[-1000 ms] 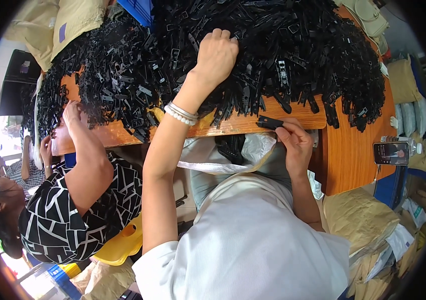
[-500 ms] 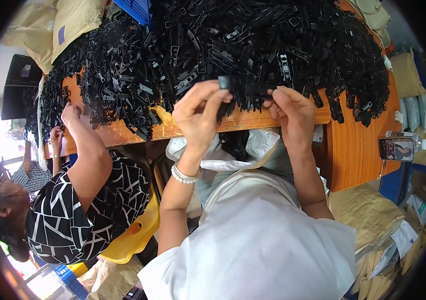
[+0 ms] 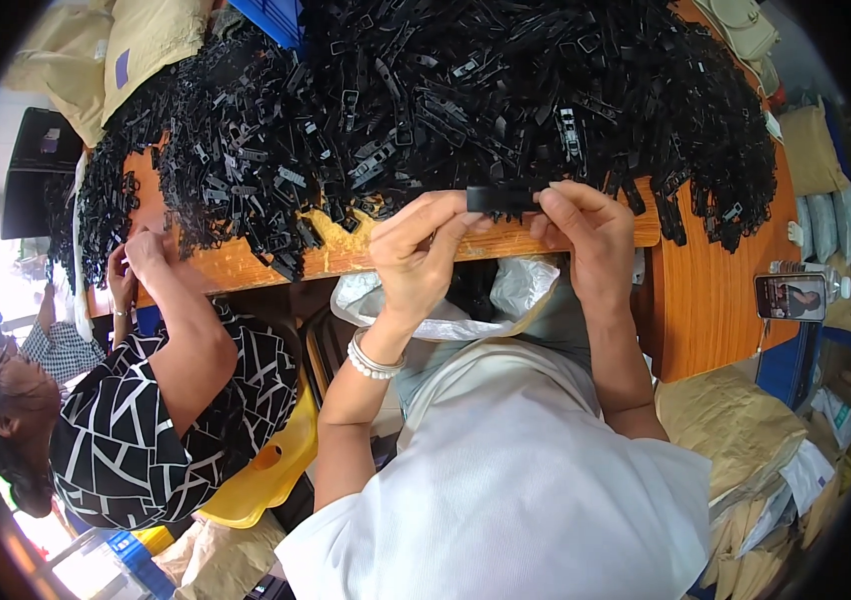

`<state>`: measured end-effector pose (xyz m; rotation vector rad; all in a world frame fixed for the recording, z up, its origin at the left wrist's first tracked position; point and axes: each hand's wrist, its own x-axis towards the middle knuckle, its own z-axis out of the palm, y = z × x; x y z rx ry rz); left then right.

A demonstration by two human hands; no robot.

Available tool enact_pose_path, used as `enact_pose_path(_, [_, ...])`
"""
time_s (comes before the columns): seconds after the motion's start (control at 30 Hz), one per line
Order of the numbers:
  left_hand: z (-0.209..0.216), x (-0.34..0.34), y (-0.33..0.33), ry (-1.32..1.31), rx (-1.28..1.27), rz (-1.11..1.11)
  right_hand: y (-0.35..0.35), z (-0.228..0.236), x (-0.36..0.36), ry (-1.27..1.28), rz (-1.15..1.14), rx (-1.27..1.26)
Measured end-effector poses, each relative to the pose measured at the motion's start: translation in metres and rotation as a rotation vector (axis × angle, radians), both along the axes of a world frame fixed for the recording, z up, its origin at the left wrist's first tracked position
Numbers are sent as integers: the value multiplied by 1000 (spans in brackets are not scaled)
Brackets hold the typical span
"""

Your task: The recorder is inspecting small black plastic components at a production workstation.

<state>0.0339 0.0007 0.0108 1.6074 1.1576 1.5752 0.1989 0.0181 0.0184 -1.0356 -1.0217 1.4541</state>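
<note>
Just off the near edge of the heap, a small black strip-like plastic piece (image 3: pixel 501 199) is held level between my two hands. My left hand (image 3: pixel 414 255) pinches its left end between thumb and fingers. The right end is gripped by my right hand (image 3: pixel 589 235), thumb and fingertips pressed together. Behind it lies a large heap of black plastic pieces (image 3: pixel 426 100), many long and narrow with frame-like openings. An open white bag (image 3: pixel 436 328) with a silvery inside sits at my lap below the hands, with dark pieces in it.
The wooden table (image 3: pixel 711 290) curves round to the right, where a phone (image 3: pixel 792 297) stands upright. A co-worker (image 3: pixel 146 430) in a black-and-white patterned top works at left. A blue crate (image 3: pixel 271 20) and paper sacks (image 3: pixel 161 45) are at the back left; more sacks (image 3: pixel 731 430) lie right.
My left hand has moved right and slightly down, closer to my right hand. The black piece now spans between both hands. The co-worker's hand at left has lowered slightly.
</note>
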Motion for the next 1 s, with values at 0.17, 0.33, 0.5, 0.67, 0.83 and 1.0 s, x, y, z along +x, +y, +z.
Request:
enact_pose_path(0.17, [14,9,-10,-324,-478,-171,-6,-7,-8,-73,-74,150])
enact_pose_path(0.33, [6,2,-2,-286,-661,-248,-13,-13,-6,-235,57,290])
enact_pose_path(0.5, [-5,2,1,-242,-374,-309,-12,-14,-15,-51,-6,173])
enact_pose_path(0.67, [-2,-3,20,-238,-451,-396,-6,-23,-7,-88,82,202])
enact_pose_path(0.83, [0,-21,129,427,88,-73,-1,-36,7,45,-102,93])
enact_pose_path(1.0, [-8,-12,192,1119,40,75,-12,-35,8,64,-83,77])
